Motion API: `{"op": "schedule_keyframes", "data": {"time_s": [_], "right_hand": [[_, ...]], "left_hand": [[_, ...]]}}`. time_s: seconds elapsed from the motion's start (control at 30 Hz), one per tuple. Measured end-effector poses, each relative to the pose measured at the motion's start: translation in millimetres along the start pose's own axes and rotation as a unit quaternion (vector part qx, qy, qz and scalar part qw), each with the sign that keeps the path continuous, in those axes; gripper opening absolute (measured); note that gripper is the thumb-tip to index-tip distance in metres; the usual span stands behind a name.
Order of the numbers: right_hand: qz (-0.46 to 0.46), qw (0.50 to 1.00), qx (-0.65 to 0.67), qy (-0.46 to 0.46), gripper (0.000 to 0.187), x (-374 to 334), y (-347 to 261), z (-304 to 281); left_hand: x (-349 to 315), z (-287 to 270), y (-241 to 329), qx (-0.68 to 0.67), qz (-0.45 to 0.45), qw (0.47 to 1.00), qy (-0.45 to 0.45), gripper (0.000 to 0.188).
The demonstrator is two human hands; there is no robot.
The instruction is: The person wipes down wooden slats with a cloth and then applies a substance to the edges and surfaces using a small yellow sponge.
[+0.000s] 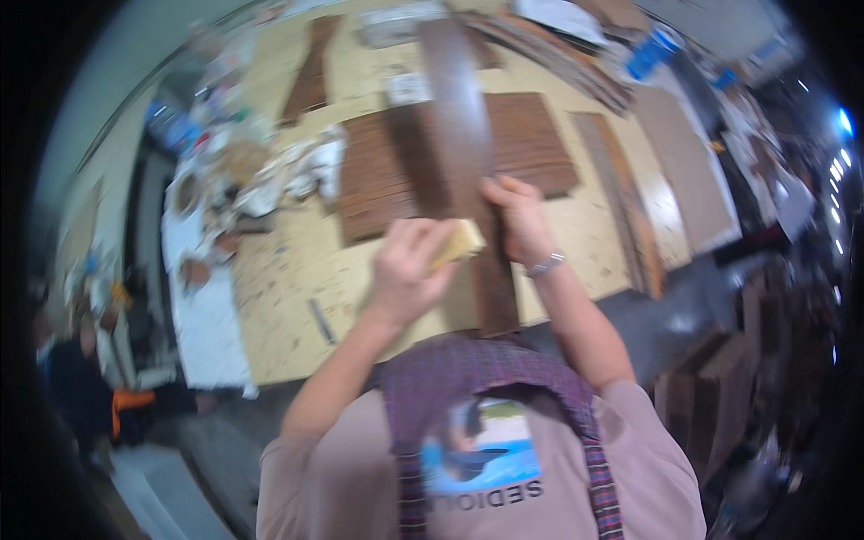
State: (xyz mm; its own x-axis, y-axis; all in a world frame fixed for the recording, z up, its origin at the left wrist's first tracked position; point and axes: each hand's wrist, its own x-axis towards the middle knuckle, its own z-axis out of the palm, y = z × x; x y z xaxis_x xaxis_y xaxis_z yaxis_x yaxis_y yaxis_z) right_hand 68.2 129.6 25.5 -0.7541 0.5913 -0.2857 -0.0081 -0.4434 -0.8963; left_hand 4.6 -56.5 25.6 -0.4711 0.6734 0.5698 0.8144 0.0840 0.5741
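Observation:
A long, dark brown wooden board (457,117) slants up from near my apron across the table, its surface shiny and blurred by motion. My left hand (407,268) is closed round a pale yellow sponge-like block (461,245) at the board's left side. Whether the block touches the wood, I cannot tell. On the opposite edge, my right hand (522,214) grips the board, thumb toward its face. Behind it lies a wide brown wooden panel (533,148), partly covered by the board and its shadow.
Crumpled white cloths (306,171) and a roll of tape (186,193) clutter the table's left side. Wooden strips (621,202) lie at right, with more at the far right. A blue cup-like container (652,54) stands beyond them. A thin dark tool (322,322) rests near the front edge.

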Motion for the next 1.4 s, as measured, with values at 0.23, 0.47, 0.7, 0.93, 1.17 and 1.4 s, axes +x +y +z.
{"op": "schedule_keyframes", "data": {"time_s": [0.23, 0.47, 0.7, 0.93, 1.17, 1.4], "right_hand": [[-0.026, 0.975, -0.217, -0.042, 0.02, -18, -2, -21], [0.053, 0.964, -0.235, -0.109, 0.016, -24, 24, -28], [0.052, 0.962, -0.235, -0.127, 0.018, -28, 34, -42], [-0.007, 0.953, -0.29, -0.086, 0.023, -50, 31, -75], [-0.016, 0.959, -0.277, -0.048, 0.024, -63, 30, -87], [0.0, 0.954, -0.299, -0.011, 0.026, -54, 23, -83]], "left_hand": [[-93, -86, -96, 0.119, -0.316, 0.919, 0.204, 0.033], [-230, -181, -184, 0.429, -0.362, 0.807, 0.184, 0.028], [-103, -80, -130, 0.164, -0.271, 0.943, 0.102, 0.028], [6, -52, -187, 0.271, -0.211, 0.936, 0.077, 0.057], [24, -39, -256, 0.281, -0.301, 0.897, -0.16, 0.057], [29, -57, -177, -0.044, -0.275, 0.95, 0.139, 0.026]]}}
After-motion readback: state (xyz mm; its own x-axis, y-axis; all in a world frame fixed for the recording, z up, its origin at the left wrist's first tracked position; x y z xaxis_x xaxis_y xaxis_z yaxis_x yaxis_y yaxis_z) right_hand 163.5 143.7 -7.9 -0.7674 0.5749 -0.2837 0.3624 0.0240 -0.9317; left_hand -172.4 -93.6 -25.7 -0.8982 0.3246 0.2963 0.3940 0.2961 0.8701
